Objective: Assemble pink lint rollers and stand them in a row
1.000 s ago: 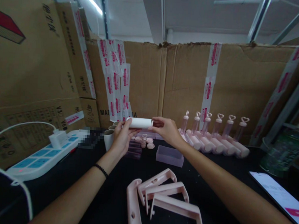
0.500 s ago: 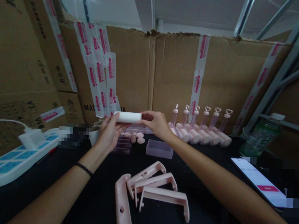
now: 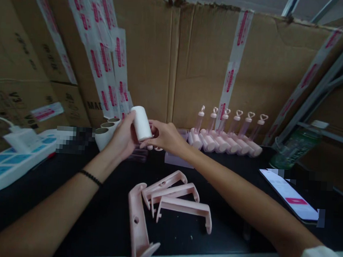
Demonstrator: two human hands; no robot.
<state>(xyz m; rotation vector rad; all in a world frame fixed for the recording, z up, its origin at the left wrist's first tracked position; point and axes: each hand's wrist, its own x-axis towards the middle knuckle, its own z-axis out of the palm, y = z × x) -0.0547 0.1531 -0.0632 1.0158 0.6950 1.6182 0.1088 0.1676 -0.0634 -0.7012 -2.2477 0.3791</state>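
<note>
My left hand [image 3: 123,137] grips a white paper roll [image 3: 141,123], now tilted nearly upright. My right hand [image 3: 163,136] sits just right of it, fingers curled at the roll's lower end and reaching down over small pink round caps that it mostly hides. What its fingers hold, if anything, is hidden. Behind my left hand stand several more rolls with cardboard cores [image 3: 105,132]. A clear pinkish rectangular box [image 3: 175,159] lies just under my right wrist.
Several pink U-shaped brackets [image 3: 167,200] lie on the black table near the front edge. A row of pink rollers with heart-topped handles [image 3: 226,135] leans on the cardboard wall. A power strip [image 3: 9,157] is at left; a phone [image 3: 289,194] and green bottle [image 3: 292,147] at right.
The roll has turned from lying level between both hands to nearly upright in my left hand. My right hand has left its end and dropped lower. The camera has tipped downward.
</note>
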